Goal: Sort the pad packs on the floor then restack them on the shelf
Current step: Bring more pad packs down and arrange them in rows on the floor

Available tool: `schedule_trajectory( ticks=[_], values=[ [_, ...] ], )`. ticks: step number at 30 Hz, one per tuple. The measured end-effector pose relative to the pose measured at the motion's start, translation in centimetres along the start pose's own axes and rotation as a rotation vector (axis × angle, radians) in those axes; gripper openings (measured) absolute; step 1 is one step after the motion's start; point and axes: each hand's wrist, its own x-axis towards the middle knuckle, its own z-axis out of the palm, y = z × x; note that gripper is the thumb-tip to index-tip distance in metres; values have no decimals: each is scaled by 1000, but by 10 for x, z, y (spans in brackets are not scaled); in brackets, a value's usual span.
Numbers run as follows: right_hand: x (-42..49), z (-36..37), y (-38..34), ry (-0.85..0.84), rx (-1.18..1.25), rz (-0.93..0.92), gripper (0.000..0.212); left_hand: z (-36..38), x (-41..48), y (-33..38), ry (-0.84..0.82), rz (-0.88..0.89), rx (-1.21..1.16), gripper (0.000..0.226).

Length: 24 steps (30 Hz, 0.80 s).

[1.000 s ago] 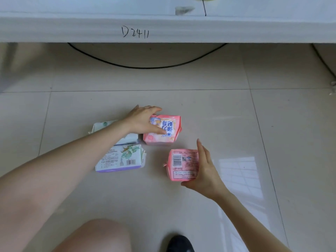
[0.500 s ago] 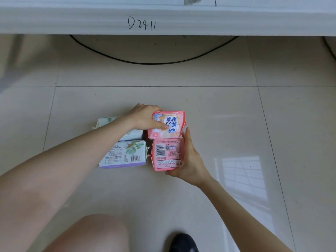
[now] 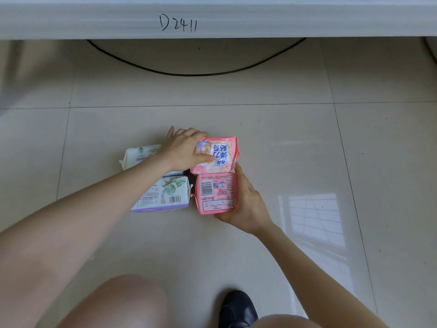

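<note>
Both hands grip pink packs: my left hand (image 3: 183,149) clasps the far pink pack (image 3: 218,153), my right hand (image 3: 246,204) the near pink pack (image 3: 214,194). They touch. Two white-green packs (image 3: 165,194) lie just left on the floor (image 3: 283,138).

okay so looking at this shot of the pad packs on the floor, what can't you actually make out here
All head view:
- Far white pack: mostly hidden behind the left hand and forearm.
- Far pink pack: left part covered by that hand.
- Near pink pack: right edge hidden by the right hand; fine print too small.
- Shelf: top cut off by the frame.
</note>
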Motion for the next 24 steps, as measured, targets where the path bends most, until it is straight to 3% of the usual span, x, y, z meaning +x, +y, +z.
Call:
schedule_trajectory(
  ticks=[6,11,24],
  values=[
    [-19,-17,-5,-112,-229,26,121,-6,-37,-3,112,-35,26,66],
    [-47,-44,-30,-142,-428,20,94,-27,-88,8,140,-79,82,64],
    [-134,-173,-158,-248,-604,60,80,-162,-231,93,23,-71,197,64]
  ],
)
